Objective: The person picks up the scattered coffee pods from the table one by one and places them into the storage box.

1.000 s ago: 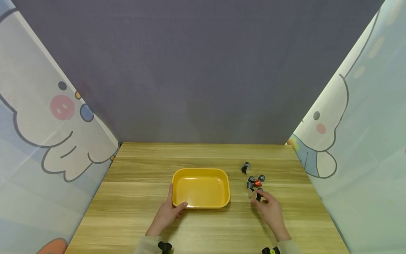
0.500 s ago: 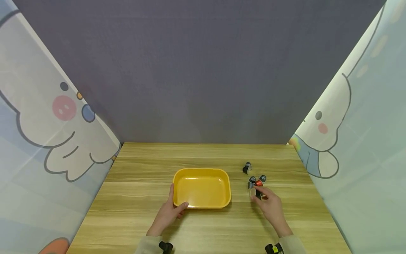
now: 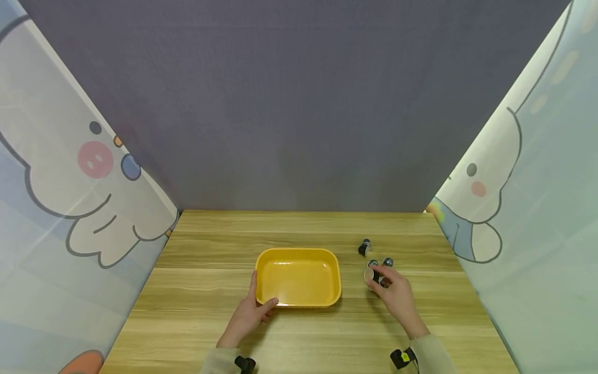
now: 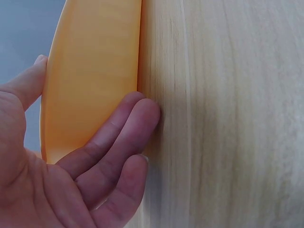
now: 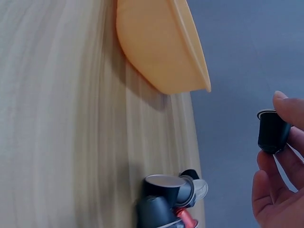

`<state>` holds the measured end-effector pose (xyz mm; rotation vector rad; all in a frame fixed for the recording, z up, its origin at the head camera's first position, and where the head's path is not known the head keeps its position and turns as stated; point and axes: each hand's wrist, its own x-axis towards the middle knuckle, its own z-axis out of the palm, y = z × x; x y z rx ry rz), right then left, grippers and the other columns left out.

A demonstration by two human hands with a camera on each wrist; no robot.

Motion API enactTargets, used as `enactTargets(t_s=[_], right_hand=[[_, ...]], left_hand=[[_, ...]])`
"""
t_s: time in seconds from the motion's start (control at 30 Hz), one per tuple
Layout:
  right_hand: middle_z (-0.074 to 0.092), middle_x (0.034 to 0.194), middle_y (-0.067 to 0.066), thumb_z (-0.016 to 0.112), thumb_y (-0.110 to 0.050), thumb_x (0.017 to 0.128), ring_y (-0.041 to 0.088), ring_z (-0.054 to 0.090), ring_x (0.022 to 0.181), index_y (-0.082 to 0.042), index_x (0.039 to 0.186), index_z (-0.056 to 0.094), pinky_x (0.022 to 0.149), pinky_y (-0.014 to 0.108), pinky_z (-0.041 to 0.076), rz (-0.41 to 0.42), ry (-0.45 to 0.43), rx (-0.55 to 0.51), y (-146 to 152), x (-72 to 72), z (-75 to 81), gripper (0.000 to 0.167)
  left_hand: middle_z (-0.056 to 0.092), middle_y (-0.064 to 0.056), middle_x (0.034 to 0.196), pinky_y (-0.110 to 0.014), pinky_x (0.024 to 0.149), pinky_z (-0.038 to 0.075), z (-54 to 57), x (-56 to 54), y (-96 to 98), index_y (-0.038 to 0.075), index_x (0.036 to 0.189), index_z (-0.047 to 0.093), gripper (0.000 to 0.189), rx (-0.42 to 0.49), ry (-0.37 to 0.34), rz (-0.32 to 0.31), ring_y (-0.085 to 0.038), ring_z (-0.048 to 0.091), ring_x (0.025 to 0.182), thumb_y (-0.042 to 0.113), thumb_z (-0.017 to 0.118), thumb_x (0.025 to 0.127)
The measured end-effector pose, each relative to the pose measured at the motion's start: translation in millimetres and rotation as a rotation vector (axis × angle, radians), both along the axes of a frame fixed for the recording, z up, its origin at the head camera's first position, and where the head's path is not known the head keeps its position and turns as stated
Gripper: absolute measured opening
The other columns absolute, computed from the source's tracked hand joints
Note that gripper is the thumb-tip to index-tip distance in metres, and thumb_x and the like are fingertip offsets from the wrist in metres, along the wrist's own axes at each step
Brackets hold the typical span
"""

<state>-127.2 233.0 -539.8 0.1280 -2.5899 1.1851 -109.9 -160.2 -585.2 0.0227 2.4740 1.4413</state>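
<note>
My left hand (image 3: 246, 318) grips the near left corner of a yellow rectangular tray (image 3: 299, 283). In the left wrist view the thumb lies on the rim and the other fingers (image 4: 121, 142) bend against the outer wall. My right hand (image 3: 398, 297) pinches a black coffee capsule (image 5: 273, 132) with a pale lid, raised off the table to the right of the tray. Below it lie several more capsules, among them a dark one (image 5: 154, 209) and a red one (image 5: 186, 217). The hand partly hides this group in the head view.
Two touching capsules (image 3: 364, 249) lie farther back, apart from the group. The wooden table (image 3: 210, 244) ends at a dark grey back panel (image 3: 299, 104). Cartoon-printed sheets stand at the left (image 3: 46, 259) and right (image 3: 537, 234).
My right hand has lifted the black capsule and carried it slightly up and to the left, above the others. The left hand and the tray have stayed in place.
</note>
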Motion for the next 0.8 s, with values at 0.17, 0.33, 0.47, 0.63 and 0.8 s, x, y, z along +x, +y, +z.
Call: enactTargets(t_s=[0.17, 0.33, 0.47, 0.63, 0.8], right_hand=[[0.069, 0.111, 0.013, 0.084, -0.011, 0.081, 0.028, 0.066, 0.089, -0.005, 0.118, 0.072, 0.074, 0.037, 0.055, 0.034, 0.002, -0.003, -3.8, -5.4, 7.4, 0.039], [0.069, 0.113, 0.010, 0.084, -0.013, 0.081, 0.025, 0.064, 0.091, -0.005, 0.117, 0.073, 0.076, 0.047, 0.055, 0.072, 0.011, -0.013, -8.4, -11.3, 13.1, 0.038], [0.069, 0.116, 0.011, 0.084, -0.016, 0.082, 0.024, 0.064, 0.091, -0.006, 0.117, 0.074, 0.076, 0.048, 0.055, 0.095, 0.019, -0.014, -11.1, -14.8, 15.1, 0.038], [0.068, 0.118, 0.010, 0.084, -0.018, 0.082, 0.023, 0.064, 0.088, -0.010, 0.118, 0.074, 0.072, 0.041, 0.055, 0.120, 0.026, -0.011, -14.9, -18.4, 18.6, 0.038], [0.069, 0.116, 0.009, 0.084, -0.017, 0.081, 0.021, 0.062, 0.081, -0.010, 0.117, 0.074, 0.070, 0.035, 0.054, 0.149, 0.072, 0.020, -20.6, -23.5, 24.1, 0.038]], left_hand=[[0.069, -0.002, 0.074, -0.036, 0.064, 0.053, -0.6, 0.2, 0.2, 0.016, 0.159, -0.013, 0.105, 0.004, -0.003, 0.002, -0.018, 0.066, 0.061, 0.048, 0.065, 0.095], [0.068, -0.003, 0.073, -0.036, 0.064, 0.052, -1.1, 0.4, 0.4, 0.016, 0.159, -0.012, 0.105, -0.002, 0.002, 0.002, -0.018, 0.066, 0.061, 0.047, 0.065, 0.095], [0.068, -0.003, 0.072, -0.035, 0.062, 0.052, -1.0, 0.2, 0.7, 0.017, 0.160, -0.012, 0.105, 0.001, 0.005, 0.005, -0.018, 0.066, 0.061, 0.047, 0.065, 0.095], [0.067, -0.003, 0.072, -0.035, 0.062, 0.051, -0.8, 0.3, 1.1, 0.019, 0.160, -0.012, 0.105, 0.003, 0.007, 0.007, -0.018, 0.065, 0.061, 0.048, 0.065, 0.095], [0.067, -0.002, 0.070, -0.035, 0.063, 0.051, -0.9, 0.5, 1.0, 0.019, 0.160, -0.012, 0.106, -0.014, 0.011, 0.012, -0.017, 0.065, 0.061, 0.049, 0.065, 0.094]])
